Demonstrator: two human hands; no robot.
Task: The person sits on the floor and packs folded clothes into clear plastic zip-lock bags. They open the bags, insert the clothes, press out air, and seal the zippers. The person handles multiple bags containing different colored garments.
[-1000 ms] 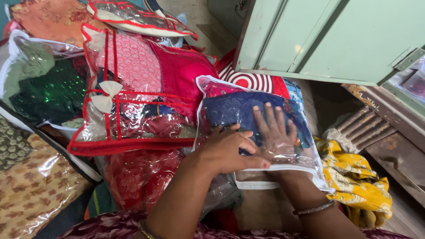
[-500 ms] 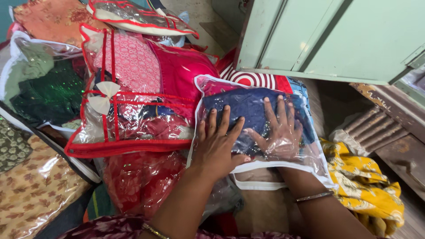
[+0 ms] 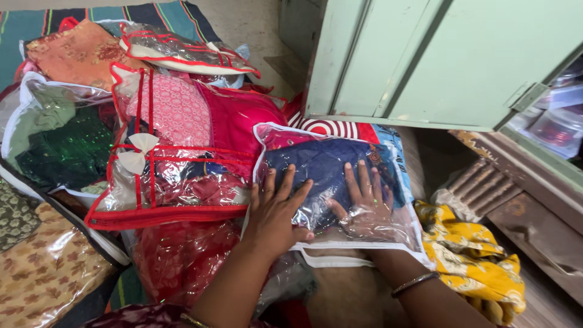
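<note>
Navy cloth (image 3: 322, 167) lies in a clear white-edged bag (image 3: 398, 228) on a heap of packed garments. The right hand (image 3: 364, 200) is inside the bag, flat on the cloth, gripping nothing; the left hand (image 3: 276, 209) presses flat on top, fingers spread. The thin plastic could likely tear, or the bag slide off the uneven heap. A red-edged bag (image 3: 176, 182) lies touching on the left, yellow cloth (image 3: 473, 261) on the right; a green cabinet door (image 3: 437, 61) hangs open just beyond.

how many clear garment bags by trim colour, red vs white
Red-trimmed clear bags: 2, the top one and the bow one
White-trimmed clear bags: 2, the blue-cloth one under both hands and the green-cloth one
Total: 4
</note>
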